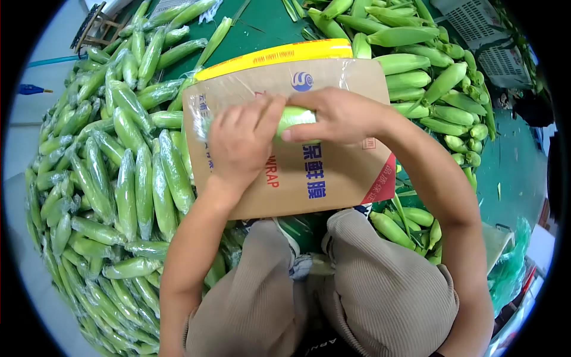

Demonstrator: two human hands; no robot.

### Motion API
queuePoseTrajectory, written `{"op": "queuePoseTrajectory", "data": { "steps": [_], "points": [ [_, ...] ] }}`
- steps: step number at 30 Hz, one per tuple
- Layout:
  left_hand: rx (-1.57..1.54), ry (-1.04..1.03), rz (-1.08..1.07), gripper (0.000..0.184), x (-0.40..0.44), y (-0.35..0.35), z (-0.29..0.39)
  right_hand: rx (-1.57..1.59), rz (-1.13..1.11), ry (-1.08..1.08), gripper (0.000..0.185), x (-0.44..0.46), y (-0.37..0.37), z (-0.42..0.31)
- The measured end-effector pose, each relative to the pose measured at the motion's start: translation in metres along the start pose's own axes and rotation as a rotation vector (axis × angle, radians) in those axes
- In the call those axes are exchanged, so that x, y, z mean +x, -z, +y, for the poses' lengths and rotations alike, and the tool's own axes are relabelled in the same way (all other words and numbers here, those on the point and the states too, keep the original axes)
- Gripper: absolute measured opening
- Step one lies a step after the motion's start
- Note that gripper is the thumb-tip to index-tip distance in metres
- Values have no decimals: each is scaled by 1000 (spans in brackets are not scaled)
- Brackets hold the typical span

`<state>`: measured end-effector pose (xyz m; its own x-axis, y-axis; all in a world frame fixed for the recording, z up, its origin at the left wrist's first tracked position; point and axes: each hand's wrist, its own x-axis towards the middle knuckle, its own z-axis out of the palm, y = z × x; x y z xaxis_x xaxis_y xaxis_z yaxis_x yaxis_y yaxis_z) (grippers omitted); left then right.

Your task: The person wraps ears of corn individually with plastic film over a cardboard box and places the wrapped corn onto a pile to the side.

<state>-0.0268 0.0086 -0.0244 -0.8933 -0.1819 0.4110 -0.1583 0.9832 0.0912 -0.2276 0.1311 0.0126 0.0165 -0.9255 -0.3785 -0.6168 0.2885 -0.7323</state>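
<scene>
Above a brown cardboard sheet [333, 172] with printed lettering, an ear of green corn [296, 123] lies crosswise between my hands. My left hand [242, 131] is curled over its left end, with clear film showing beside the fingers. My right hand [333, 116] grips the right end, thumb below and fingers above. Part of the ear is hidden by both hands. A yellow wrap box [273, 58] runs along the far edge of the cardboard.
Film-wrapped corn [128, 193] is heaped on the left. Unwrapped corn [446, 83] is piled at the upper right, with more near my right knee. White crates [476, 30] stand behind it. Green plastic [514, 268] lies at the right.
</scene>
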Motion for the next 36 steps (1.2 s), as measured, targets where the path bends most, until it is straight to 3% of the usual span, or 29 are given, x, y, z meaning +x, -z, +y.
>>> {"op": "queuePoseTrajectory", "data": {
  "steps": [3,4,5,6,8,9,10,11,13,14,15,17,19,20,21,23,24,25,27,29,30,31,32,33,34,35,36],
  "points": [
    [-243,99,-243,49,-10,1,8,-233,-65,106,52,20,15,15],
    [-306,127,-338,49,-9,5,12,-139,288,352,49,28,-3,32],
    [-363,153,-436,49,-6,12,15,-275,290,376,50,35,-22,40],
    [-428,297,-668,51,3,24,20,-413,291,403,51,45,-38,44],
    [-476,254,-765,40,1,30,26,-610,371,474,56,57,-70,61],
    [-499,238,-811,36,-2,34,28,-596,356,470,56,55,-73,60],
    [-493,265,-939,49,-10,34,31,-584,338,468,55,52,-75,58],
    [-517,259,-1017,44,-23,37,40,-563,319,452,56,49,-76,56],
    [-865,104,-1323,40,-44,48,56,-557,334,447,56,46,-78,53],
    [-818,-213,-1520,42,-46,51,70,-574,367,465,56,47,-78,54],
    [-1205,30,-1572,50,-89,41,73,-582,399,484,56,48,-82,54],
    [-1312,185,-1678,58,-107,30,63,-403,151,459,65,7,-74,22],
    [-1241,160,-1359,68,-126,42,47,-4,-34,392,78,-60,-104,-5],
    [-1190,241,-1327,83,-127,52,40,-42,-190,366,80,-86,-128,-10],
    [-1271,266,-1278,84,-133,54,30,-93,-336,353,83,-100,-145,-12],
    [-1407,338,-1160,88,-154,62,14,458,-707,23,78,-95,-154,-11],
    [-1655,783,-1229,82,-162,67,14,493,-614,96,78,-96,-172,-2],
    [-1714,885,-1074,78,-180,70,13,534,-511,156,77,-92,-187,2],
    [-1701,1024,-784,67,-222,76,14,594,-543,120,78,-86,-202,7],
    [-1774,1205,-220,50,-269,70,41,615,-473,156,80,-82,-217,8],
    [-1797,1288,60,42,-283,67,56,434,-300,360,84,-74,-231,14],
    [-2019,1021,431,39,-277,55,51,433,-326,310,86,-61,-219,-7],
    [-2199,708,801,37,-266,38,42,453,-110,389,80,-51,-234,-18],
    [-2082,1028,996,46,-254,38,46,610,-189,323,73,-30,-222,-49],
    [-2074,992,842,57,-236,38,56,685,-56,512,68,-21,-235,-63],
    [-1881,1066,653,69,-261,35,52,627,-81,441,79,-22,-242,-68],
    [-1810,1188,674,83,-257,42,53,566,-109,371,91,-23,-248,-72]
  ]
}}
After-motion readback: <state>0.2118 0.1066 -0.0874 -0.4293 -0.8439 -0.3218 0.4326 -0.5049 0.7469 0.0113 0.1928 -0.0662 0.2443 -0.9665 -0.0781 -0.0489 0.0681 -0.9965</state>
